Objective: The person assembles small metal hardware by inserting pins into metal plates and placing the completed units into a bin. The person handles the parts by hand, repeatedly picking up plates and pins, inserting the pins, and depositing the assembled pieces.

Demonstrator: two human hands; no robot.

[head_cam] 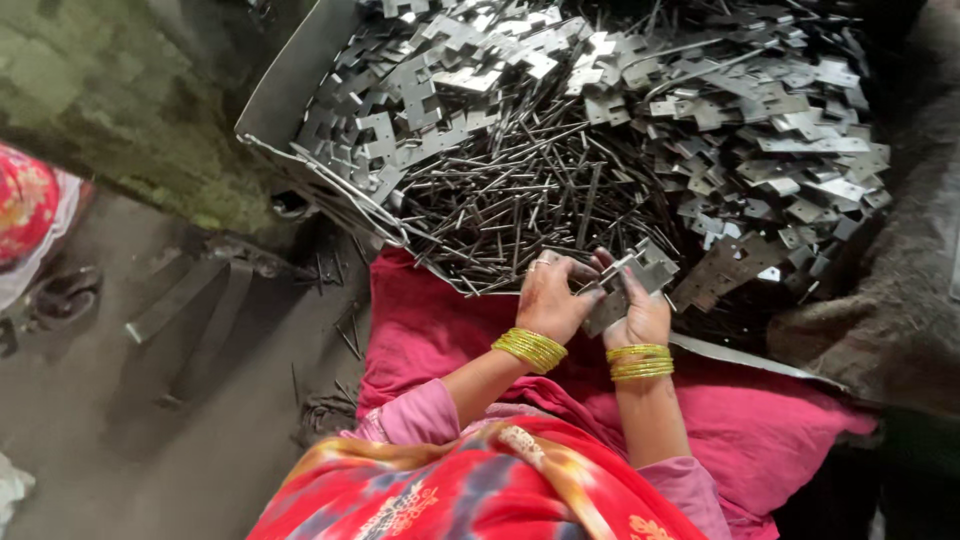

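Printed red and orange cloth [470, 495] fills the bottom edge closest to the lens, with pink sleeves [425, 412] running up from it to two forearms ringed in gold bangles [530, 349]. Both hands meet over the near edge of a heap of metal parts: the left hand [550, 298] has its fingers [572, 270] curled around the left side of a small flat metal hinge plate [640, 272], a ring showing on one of them, while the right hand [638, 315] closes its fingers on the same plate from below and behind, so the piece is pinched between the two hands just above the pile. Directly beyond the hands lies a dense tangle of thin dark steel pins [510, 215], crossing each other in every direction. Around and behind the pins, stamped notched hinge plates [780, 160] of bright grey metal are heaped high, spreading to the far right and the far left. All of it sits in a wide sheet-metal tray [290, 85] whose bent left wall rises at an angle. A pink cushion [760, 425] lies under the tray's near lip and the person's arms. To the left, a dusty concrete floor [110, 420] carries a few stray pins [345, 340] and flat dark metal strips [190, 315], beside a mossy wall [130, 90].
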